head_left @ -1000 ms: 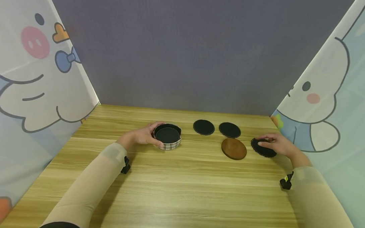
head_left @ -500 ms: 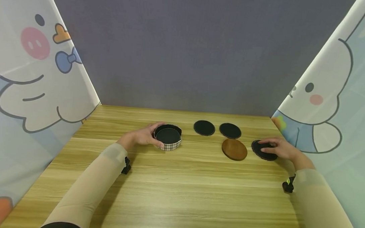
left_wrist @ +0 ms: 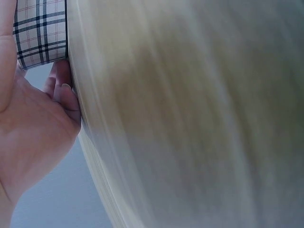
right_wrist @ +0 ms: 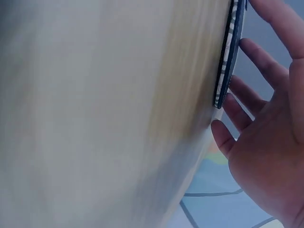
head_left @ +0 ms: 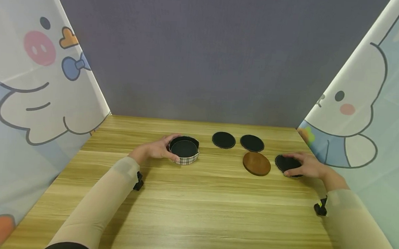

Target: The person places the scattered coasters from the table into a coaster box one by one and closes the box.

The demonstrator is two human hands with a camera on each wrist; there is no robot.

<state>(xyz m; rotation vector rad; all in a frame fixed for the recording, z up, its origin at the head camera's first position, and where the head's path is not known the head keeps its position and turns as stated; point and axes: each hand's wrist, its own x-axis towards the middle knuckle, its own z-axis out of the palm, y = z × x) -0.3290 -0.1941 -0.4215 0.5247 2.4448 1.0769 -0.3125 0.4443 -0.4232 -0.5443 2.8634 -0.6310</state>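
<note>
My left hand (head_left: 157,148) holds the side of a round plaid coaster holder (head_left: 192,159), thumb at its front and fingers behind. Inside the holder a black round surface shows; its plaid wall (left_wrist: 40,28) fills the corner of the left wrist view. At the right, my right hand (head_left: 310,165) spans a black round coaster (head_left: 285,163), thumb by the near edge and a finger by the far edge. In the right wrist view the extended fingers (right_wrist: 259,64) touch the coaster's pale patterned edge (right_wrist: 227,57). A brown round disc (head_left: 256,163) lies just left of that coaster.
Two more black coasters, one at left (head_left: 223,140) and one at right (head_left: 252,143), lie flat farther back on the wood-grain table (head_left: 199,212). A grey panel (head_left: 201,58) rises behind the table. Cartoon-printed sheets flank it on the left (head_left: 10,74) and right (head_left: 358,119).
My right hand has spread from over the coaster's top to its edges, and the coaster has shifted slightly nearer. My left hand and the holder stay in place.
</note>
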